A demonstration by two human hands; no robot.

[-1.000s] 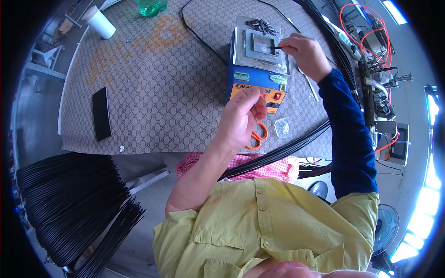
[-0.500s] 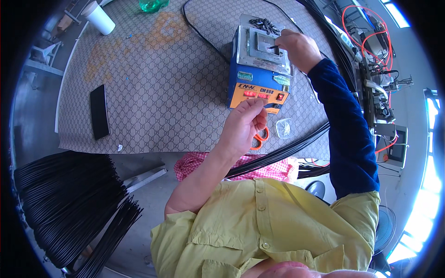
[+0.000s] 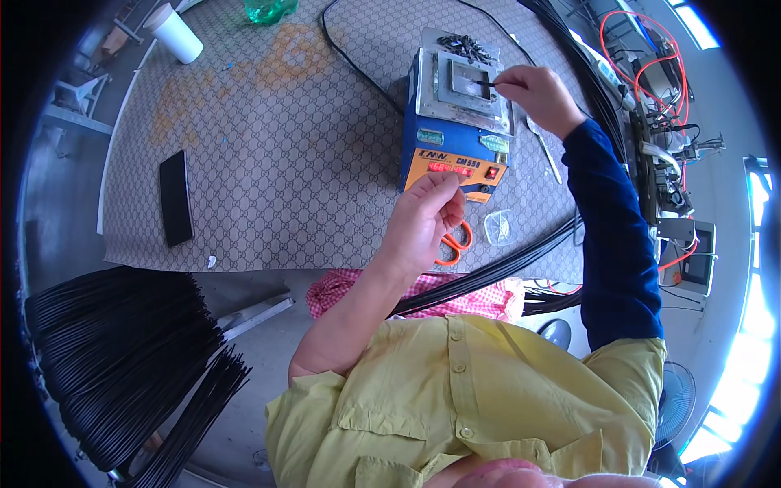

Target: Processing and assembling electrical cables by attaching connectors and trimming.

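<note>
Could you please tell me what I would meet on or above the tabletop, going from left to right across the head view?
Black phone-like slab → small white scrap → green see-through container → left hand → thin black piece → right hand, gripping that piece.

White cup [image 3: 176, 36]; green bottle [image 3: 270, 10], perhaps.

Daylight from the window [image 3: 735, 394] on the right burns out to white, as does a smaller pane [image 3: 687, 14] farther off, with bluish fringing nearby. The counter [image 3: 268, 171] is softly lit, faintly shadowed left of the solder pot [image 3: 455, 134]. Fisheye curvature bows the edges into black corners.
</note>
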